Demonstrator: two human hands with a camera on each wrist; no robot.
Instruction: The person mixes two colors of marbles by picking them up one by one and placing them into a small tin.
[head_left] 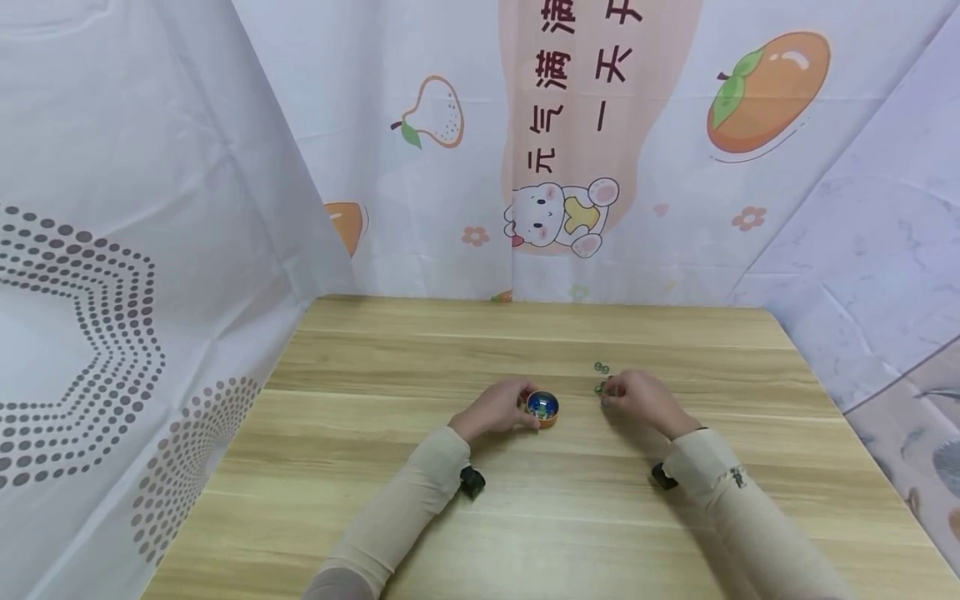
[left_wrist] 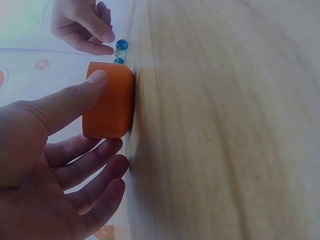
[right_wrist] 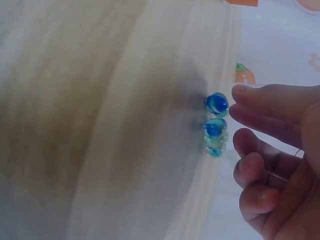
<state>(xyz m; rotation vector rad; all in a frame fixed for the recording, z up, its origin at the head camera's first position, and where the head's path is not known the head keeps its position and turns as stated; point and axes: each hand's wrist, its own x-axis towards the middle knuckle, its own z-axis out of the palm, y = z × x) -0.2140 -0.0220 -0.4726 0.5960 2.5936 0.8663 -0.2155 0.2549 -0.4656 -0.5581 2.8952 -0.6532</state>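
Note:
A small round orange bowl stands on the wooden table, with several blue and green glass marbles inside. My left hand holds the bowl by its side, the thumb on one wall and fingers against the opposite one, as the left wrist view shows. To the right of the bowl, my right hand is lowered beside several loose glass marbles. Its fingertips are close to the nearest blue marble, with a slight gap visible. No marble shows between the fingers.
Two more marbles lie a little farther back on the wood-grain table. A printed curtain hangs behind the table's far edge, and another curtain hangs along the left side. Dark wrist cameras sit under both cuffs.

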